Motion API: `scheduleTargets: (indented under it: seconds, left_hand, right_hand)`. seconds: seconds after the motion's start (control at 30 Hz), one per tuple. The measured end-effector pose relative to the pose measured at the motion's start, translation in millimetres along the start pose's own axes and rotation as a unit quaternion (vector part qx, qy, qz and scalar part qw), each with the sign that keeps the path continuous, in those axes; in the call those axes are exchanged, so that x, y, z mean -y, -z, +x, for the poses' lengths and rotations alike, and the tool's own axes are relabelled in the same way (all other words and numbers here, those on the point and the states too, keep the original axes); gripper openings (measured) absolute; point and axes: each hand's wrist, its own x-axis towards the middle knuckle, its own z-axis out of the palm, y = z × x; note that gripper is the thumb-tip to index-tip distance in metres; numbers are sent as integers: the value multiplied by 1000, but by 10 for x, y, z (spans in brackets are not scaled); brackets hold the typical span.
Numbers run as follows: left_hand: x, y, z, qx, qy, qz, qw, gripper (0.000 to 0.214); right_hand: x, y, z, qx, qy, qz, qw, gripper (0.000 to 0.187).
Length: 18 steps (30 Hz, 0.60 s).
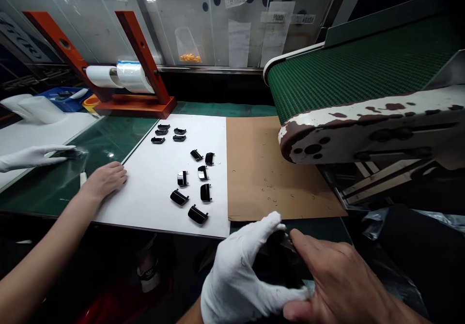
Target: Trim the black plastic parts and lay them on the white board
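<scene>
**Gloved left hand [247,270] and bare right hand [341,280] work together on a dark piece [272,256] just off the near edge of the green worktop [109,188].**

The step in hand looks to be handling this one piece, and it seems to call for both hands to stay on it. The left hand curves in a narrow grip around it; the right hand's fingers [308,246] lie across it, but I cannot tell whether they grip. Most of the piece is hidden, with clear film [290,243] at its top. Glossy black parts [182,178] lie on a white sheet [214,135], beside a brown cardboard sheet [261,178]. A co-worker's bare hand [105,178] rests at the sheet's left edge.
</scene>
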Motion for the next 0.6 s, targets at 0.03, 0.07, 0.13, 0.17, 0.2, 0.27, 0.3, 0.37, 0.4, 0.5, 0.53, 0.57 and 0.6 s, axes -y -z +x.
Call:
scheduleTargets:
  seconds: [0.03, 0.07, 0.13, 0.17, 0.2, 0.27, 0.3, 0.37, 0.4, 0.5, 0.53, 0.57, 0.6]
  left_hand:
    - [2, -1, 1, -1, -1, 5, 1000, 83]
    - [4, -2, 2, -3, -3, 11, 1000, 82]
    - [13, -1, -6, -5, -7, 22, 1000, 80]
    - [20, -1, -16, -3, -6, 30, 1000, 80]
    - [30, 0, -30, -1, -3, 38, 999, 81]
    - [52, 2, -64, 9, 14, 61, 998, 83]
    - [62, 2, -82, 16, 27, 75, 997, 81]
    - [78, -1, -110, 28, 52, 102, 993, 62]
    - [83, -4, -120, 32, 62, 112, 991, 50]
    - [87, -17, -133, 35, 80, 124, 988, 26]
    - [87, -22, -134, 35, 85, 127, 988, 26]
    - [86, -25, -134, 34, 91, 130, 987, 26]
    - [84, -28, -132, 32, 96, 132, 986, 25]
  right_hand:
    - [1, -7, 1, -8, 4, -5, 1000, 79]
    - [1, -14, 2, -14, 7, -10, 1000, 80]
    - [1, -28, 3, -21, 6, -15, 1000, 81]
    - [0, -35, 3, -22, 5, -17, 1000, 82]
    - [-2, -42, 3, -24, 4, -18, 1000, 83]
    - [-7, -55, 1, -27, 7, -21, 999, 83]
    - [-11, -61, -1, -30, 11, -23, 999, 82]
    - [-21, -72, -9, -34, 17, -27, 999, 82]
    - [-26, -77, -14, -36, 18, -29, 999, 81]
    - [-42, -92, -31, -38, 22, -28, 999, 80]
    - [-46, -97, -36, -39, 25, -25, 999, 80]
    - [-49, -102, -40, -40, 29, -23, 999, 79]
    - [-51, -107, -42, -44, 33, -23, 998, 79]
